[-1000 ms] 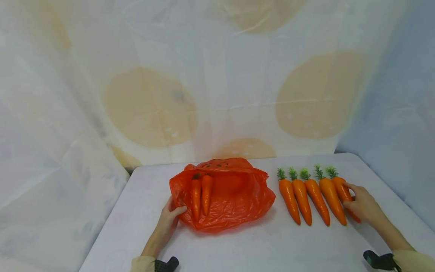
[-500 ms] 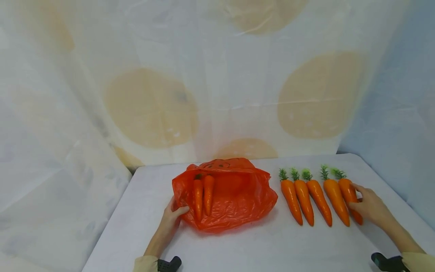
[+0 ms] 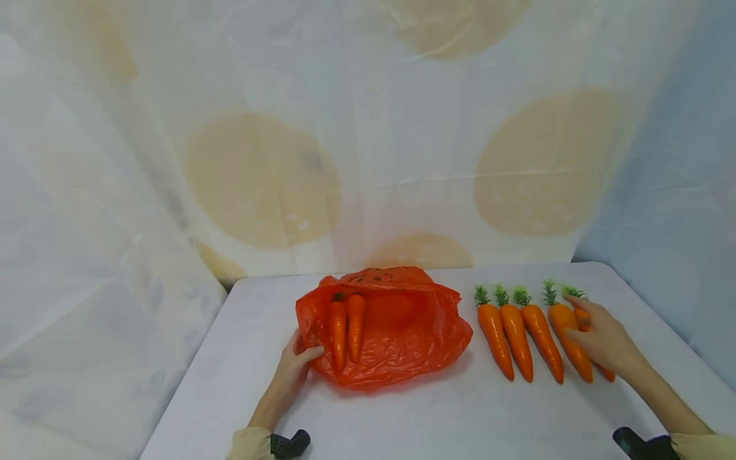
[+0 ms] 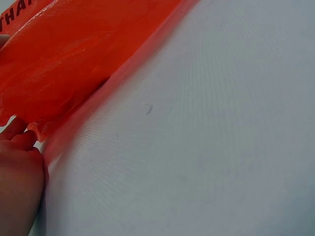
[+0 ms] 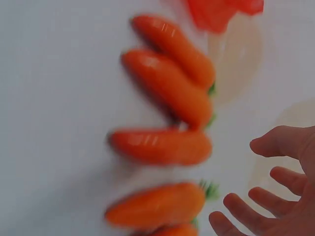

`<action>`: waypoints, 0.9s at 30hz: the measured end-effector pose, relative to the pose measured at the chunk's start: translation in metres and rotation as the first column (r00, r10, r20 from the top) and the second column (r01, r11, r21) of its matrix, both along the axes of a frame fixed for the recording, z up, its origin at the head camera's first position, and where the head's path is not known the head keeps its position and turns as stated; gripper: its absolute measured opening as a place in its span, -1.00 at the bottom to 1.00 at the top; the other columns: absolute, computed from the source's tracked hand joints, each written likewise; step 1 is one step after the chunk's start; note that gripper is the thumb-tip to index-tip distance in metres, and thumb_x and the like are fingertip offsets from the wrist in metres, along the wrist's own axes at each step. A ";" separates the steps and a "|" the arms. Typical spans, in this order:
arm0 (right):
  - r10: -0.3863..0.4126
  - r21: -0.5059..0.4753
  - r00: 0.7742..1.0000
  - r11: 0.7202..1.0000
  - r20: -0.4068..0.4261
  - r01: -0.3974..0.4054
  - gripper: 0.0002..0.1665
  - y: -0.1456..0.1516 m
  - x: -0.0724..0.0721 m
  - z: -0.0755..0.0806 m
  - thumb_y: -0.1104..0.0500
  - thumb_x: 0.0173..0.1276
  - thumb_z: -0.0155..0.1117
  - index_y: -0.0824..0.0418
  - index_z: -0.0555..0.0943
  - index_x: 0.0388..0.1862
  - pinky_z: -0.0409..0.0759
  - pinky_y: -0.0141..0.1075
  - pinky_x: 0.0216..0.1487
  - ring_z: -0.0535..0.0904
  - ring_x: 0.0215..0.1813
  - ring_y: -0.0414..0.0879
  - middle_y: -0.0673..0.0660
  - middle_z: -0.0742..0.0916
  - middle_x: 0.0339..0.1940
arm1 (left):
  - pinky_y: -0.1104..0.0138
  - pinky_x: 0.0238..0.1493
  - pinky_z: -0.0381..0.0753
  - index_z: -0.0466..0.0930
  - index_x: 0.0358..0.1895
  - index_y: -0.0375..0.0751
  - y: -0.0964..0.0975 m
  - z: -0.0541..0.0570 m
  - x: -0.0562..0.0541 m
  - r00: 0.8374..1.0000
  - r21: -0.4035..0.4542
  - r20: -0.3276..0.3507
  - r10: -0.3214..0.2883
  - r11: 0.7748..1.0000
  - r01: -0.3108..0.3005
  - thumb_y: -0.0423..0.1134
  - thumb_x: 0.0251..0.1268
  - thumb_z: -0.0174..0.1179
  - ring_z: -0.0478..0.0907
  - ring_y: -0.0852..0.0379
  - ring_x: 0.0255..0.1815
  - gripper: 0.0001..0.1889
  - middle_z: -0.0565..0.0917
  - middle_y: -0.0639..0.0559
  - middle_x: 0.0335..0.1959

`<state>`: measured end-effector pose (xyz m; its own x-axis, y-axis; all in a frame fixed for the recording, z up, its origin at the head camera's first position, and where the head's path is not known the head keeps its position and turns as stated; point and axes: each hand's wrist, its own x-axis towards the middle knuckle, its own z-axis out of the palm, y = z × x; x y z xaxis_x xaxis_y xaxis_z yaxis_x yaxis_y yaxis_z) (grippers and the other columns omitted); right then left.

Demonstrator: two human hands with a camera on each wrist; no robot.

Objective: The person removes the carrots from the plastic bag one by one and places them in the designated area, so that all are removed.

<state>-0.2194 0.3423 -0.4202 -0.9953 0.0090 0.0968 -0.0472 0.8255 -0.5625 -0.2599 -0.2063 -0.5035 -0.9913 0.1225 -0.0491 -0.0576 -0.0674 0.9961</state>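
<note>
My left hand [image 3: 294, 365] grips the left edge of a red plastic bag [image 3: 414, 335], with the thumb in front and fingers behind. The bag's mouth gapes toward me. Two carrots with dark green tops, a left carrot [image 3: 338, 335] and a right carrot [image 3: 356, 326], lie in its left part. Over the rightmost carrot [image 3: 605, 373] of a row on the right is my right hand [image 3: 605, 338], partly hiding it. Its fingers also reach above the neighbouring carrot [image 3: 566, 338]. In the right wrist view the right hand [image 5: 283, 201] has spread fingers and holds nothing.
Three more carrots, including the leftmost carrot [image 3: 494, 338], lie side by side with leafy tops pointing away. A white-covered table [image 3: 448, 415] carries everything. Behind it hangs a pale curtain [image 3: 402, 128] with tan circles; a bluish sheet [image 3: 678, 223] hangs at the right.
My right hand has let go of the rightmost carrot and moved up and left above it. The two rightmost carrots shifted slightly earlier. My left hand still holds the bag's edge.
</note>
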 end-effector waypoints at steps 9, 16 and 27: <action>0.105 -0.084 0.991 0.990 -0.080 -0.112 -0.22 -0.089 0.002 0.029 0.25 0.32 0.25 0.35 0.23 0.48 0.53 0.31 0.03 0.41 0.21 0.45 0.50 0.35 0.37 | 0.29 0.23 0.53 0.16 0.48 0.11 -0.001 -0.001 0.000 1.000 -0.025 -0.004 0.008 1.000 -0.008 -0.19 0.30 0.20 0.30 -0.03 0.37 -0.31 0.35 0.02 0.43; 0.192 -0.196 0.969 0.956 -0.153 -0.220 -0.29 -0.147 0.006 0.039 0.28 0.32 0.27 0.25 0.33 0.45 0.65 0.12 0.01 0.52 0.18 0.30 0.36 0.45 0.37 | 0.33 0.24 0.52 0.15 0.49 0.11 -0.001 -0.001 0.000 1.000 -0.017 -0.004 0.001 1.000 -0.001 -0.22 0.33 0.18 0.30 -0.05 0.37 -0.31 0.35 0.01 0.43; 0.316 -0.322 0.943 0.887 -0.100 -0.332 -0.41 -0.250 -0.012 0.026 0.29 0.28 0.31 0.11 0.51 0.32 0.65 -0.12 -0.02 0.54 0.17 0.09 0.10 0.59 0.24 | 0.35 0.23 0.53 0.16 0.48 0.09 0.000 0.000 0.002 1.000 -0.014 -0.019 -0.011 1.000 0.011 -0.20 0.32 0.19 0.30 -0.04 0.37 -0.32 0.35 0.00 0.42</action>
